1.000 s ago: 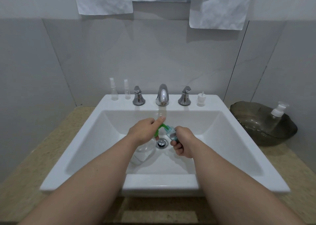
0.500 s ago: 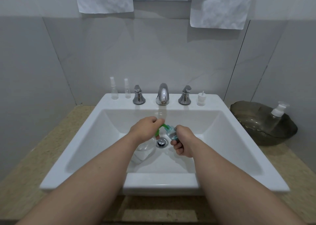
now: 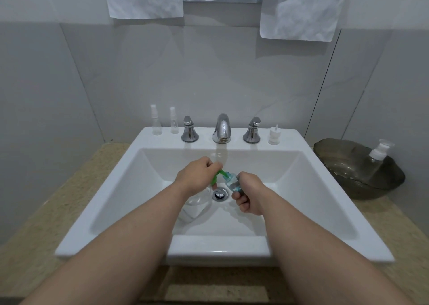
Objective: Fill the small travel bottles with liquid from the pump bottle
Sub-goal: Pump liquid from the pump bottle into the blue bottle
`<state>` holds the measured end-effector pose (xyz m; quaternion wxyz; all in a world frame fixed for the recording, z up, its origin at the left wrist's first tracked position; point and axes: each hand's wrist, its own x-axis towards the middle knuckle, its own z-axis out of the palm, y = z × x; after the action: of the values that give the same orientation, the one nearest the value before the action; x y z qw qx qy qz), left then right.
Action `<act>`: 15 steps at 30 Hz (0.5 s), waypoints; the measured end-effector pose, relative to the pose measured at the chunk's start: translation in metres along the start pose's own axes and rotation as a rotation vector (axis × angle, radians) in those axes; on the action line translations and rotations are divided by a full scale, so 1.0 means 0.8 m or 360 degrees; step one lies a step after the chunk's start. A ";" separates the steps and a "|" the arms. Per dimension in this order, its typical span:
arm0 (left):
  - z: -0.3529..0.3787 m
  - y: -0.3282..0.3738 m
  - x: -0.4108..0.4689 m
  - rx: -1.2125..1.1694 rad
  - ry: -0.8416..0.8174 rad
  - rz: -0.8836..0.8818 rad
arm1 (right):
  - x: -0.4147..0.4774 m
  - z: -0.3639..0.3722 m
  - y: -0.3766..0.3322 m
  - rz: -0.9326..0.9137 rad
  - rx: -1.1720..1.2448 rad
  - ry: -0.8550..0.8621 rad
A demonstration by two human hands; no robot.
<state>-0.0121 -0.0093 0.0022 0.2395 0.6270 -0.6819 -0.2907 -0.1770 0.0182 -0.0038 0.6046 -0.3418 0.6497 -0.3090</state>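
Observation:
Over the white sink, my left hand grips the green pump head of a clear pump bottle, whose body shows below my wrist. The green nozzle points right into the mouth of a small clear travel bottle with blue-green liquid in it. My right hand holds this bottle tilted toward the nozzle, just above the drain. Fingers hide most of both bottles.
Two empty spray bottles stand on the back left rim, a small white bottle on the back right. The chrome faucet is behind my hands. A dark bowl on the right counter holds another pump bottle.
My left index finger, stretched out a second ago, has curled down onto the green pump head. The right hand and the small bottle have stayed in place.

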 end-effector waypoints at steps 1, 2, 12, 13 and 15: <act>0.000 0.000 -0.002 0.0016 0.0007 0.0008 | 0.001 0.000 0.000 -0.0002 0.0012 0.0000; -0.001 0.000 -0.003 0.0022 0.0008 0.0016 | 0.001 0.000 0.000 -0.0010 0.0024 0.0000; -0.003 0.003 -0.008 -0.0009 0.0010 0.0013 | -0.002 0.000 -0.001 -0.0046 0.0030 0.0020; -0.003 0.004 -0.008 -0.0008 0.0007 0.0009 | -0.002 0.000 -0.002 -0.0047 0.0027 0.0022; -0.002 0.004 -0.007 -0.0006 0.0001 0.0008 | -0.003 0.000 -0.002 -0.0053 0.0022 0.0022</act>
<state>-0.0126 -0.0037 0.0060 0.2415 0.6250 -0.6829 -0.2912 -0.1769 0.0191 -0.0014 0.5971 -0.3463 0.6460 -0.3260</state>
